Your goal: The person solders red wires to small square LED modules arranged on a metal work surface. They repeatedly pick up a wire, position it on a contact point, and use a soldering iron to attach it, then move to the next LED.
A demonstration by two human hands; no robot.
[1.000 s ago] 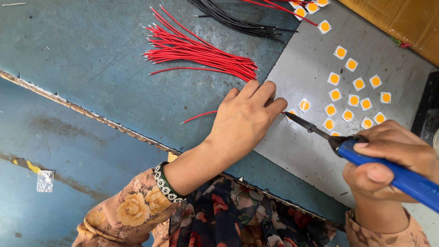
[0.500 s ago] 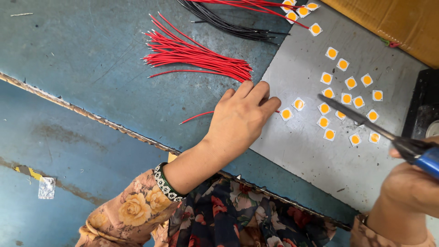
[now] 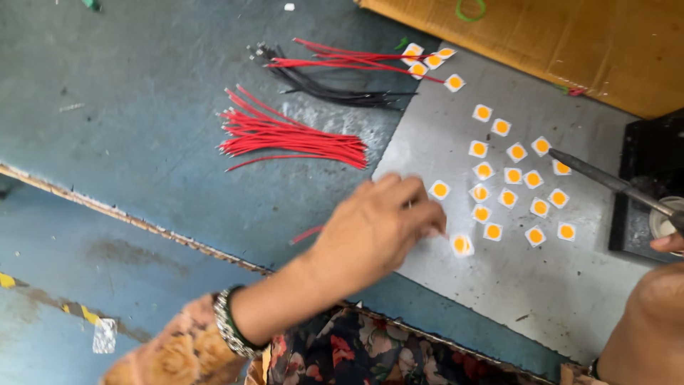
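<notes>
My left hand [image 3: 374,232] rests at the near edge of a grey metal plate [image 3: 556,299], fingers pinched together. A single red wire [image 3: 306,234] pokes out from under it to the left. Its fingertips are next to a small white square chip with an orange centre [image 3: 462,244]. Several more such chips [image 3: 513,175] lie spread over the plate. My right hand [image 3: 668,242] shows only at the right edge, holding a soldering iron [image 3: 605,182] whose tip hangs above the chips at the right.
A bundle of red wires [image 3: 292,135] lies on the blue-grey bench left of the plate, with black wires [image 3: 320,89] and more red ones behind. A cardboard sheet [image 3: 570,36] runs along the back. A black stand [image 3: 645,185] sits at the right.
The view has swung, and the iron's tip has pulled back right, away from the chip by my left hand. My left hand's fingers have curled into a pinch beside that chip.
</notes>
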